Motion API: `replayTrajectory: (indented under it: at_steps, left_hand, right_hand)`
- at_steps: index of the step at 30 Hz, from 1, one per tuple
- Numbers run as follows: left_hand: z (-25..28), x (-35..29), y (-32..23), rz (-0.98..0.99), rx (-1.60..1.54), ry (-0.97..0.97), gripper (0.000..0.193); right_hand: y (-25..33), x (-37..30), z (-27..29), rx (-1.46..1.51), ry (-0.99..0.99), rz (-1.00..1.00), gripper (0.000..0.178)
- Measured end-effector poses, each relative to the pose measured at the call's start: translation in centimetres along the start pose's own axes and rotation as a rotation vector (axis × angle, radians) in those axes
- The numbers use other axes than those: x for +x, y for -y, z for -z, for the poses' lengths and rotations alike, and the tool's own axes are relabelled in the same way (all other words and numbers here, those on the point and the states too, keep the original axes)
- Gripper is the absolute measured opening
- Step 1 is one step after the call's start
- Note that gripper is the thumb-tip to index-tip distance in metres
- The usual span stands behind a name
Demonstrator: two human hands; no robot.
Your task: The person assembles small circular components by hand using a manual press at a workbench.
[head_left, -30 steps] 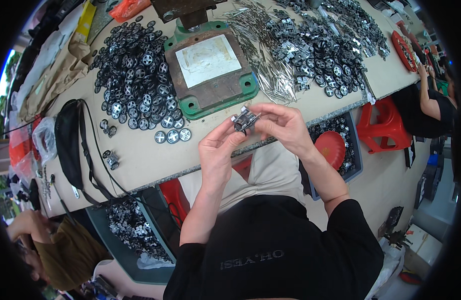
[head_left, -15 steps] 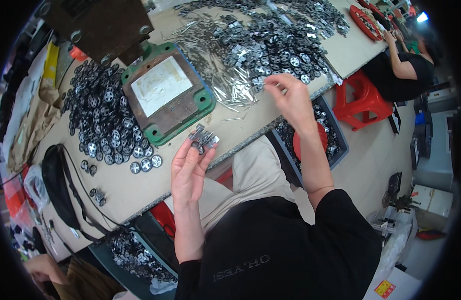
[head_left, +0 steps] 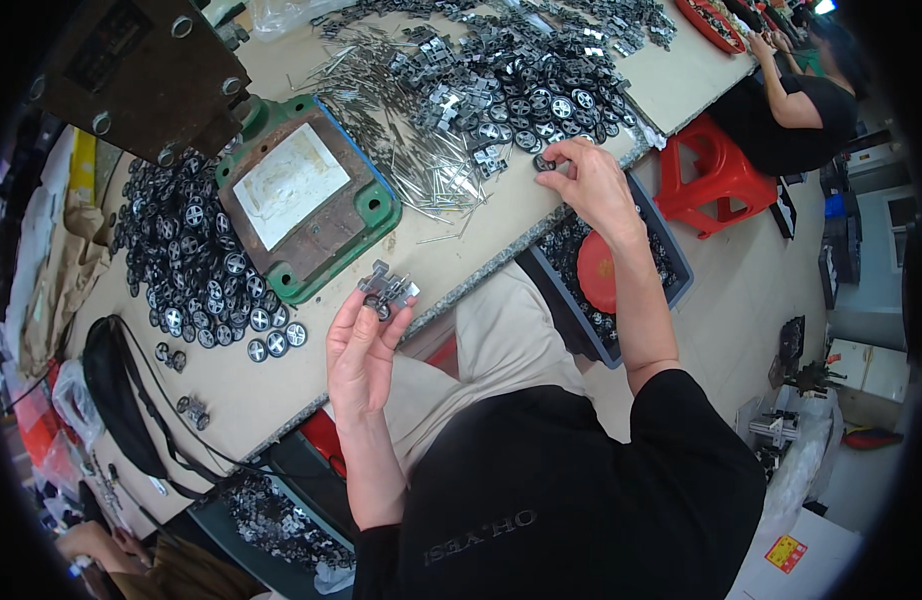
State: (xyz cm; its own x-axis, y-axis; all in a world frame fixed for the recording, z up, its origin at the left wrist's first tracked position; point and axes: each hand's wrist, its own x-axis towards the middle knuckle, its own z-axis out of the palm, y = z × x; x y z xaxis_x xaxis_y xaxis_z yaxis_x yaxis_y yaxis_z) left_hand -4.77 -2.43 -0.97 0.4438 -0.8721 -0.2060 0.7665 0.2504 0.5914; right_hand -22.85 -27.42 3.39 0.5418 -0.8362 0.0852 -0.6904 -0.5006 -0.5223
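Above the table's near edge, my left hand pinches a small grey toy-car chassis between thumb and fingers. A black wheel sits on its lower side, and a thin pin sticks out of it. My right hand is closed at the fingertips on a small black wheel, just in front of the right-hand heap of wheels. Loose metal pins lie to the left of that heap. Grey chassis pieces are piled behind it.
A green-based press stands on the table. Left of it is a large wheel heap; a black strap bag lies nearer. A grey crate and a red stool are at right. Other people sit at far right and lower left.
My right hand has closed on a wheel and moved slightly right and down. The left hand, still holding the chassis, has shifted slightly left and down. The whole view has shifted slightly.
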Motion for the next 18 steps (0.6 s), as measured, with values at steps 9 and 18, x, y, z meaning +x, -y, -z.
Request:
replayTrajectory:
  at_steps: [9, 18]
  left_hand:
    - [-0.3, 0.0, 0.5, -0.045, 0.004, -0.001, 0.028]
    - [-0.8, -0.1, 0.8, -0.098, 0.011, 0.005, 0.027]
  right_hand:
    - [4.3, -2.8, -1.7, 0.427, -0.191, 0.143, 0.015]
    - [9.3, -6.2, -6.7, 0.858, 0.059, 0.13, 0.015]
